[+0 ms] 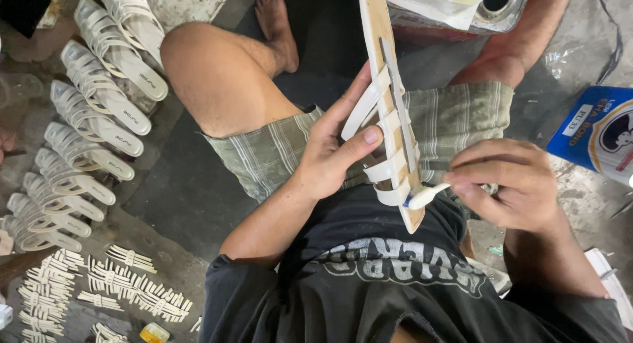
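Roughly: metal tin (508,13) top, blue rectangular packet (597,132) on floor far right; left hand (330,155) grips white strappy sandal (389,112) over lap, right hand (511,181) pinches small white brush (428,196), tip touching sole's near end

White-strapped tan sandal sole (395,112); green striped shorts (277,152); blue box (597,132).

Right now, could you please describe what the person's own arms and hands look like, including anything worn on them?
Both hands, the left hand and the right hand, are bare: no gloves, rings or watch visible. The forearms are uncovered; short black sleeves of a T-shirt end above the elbows.
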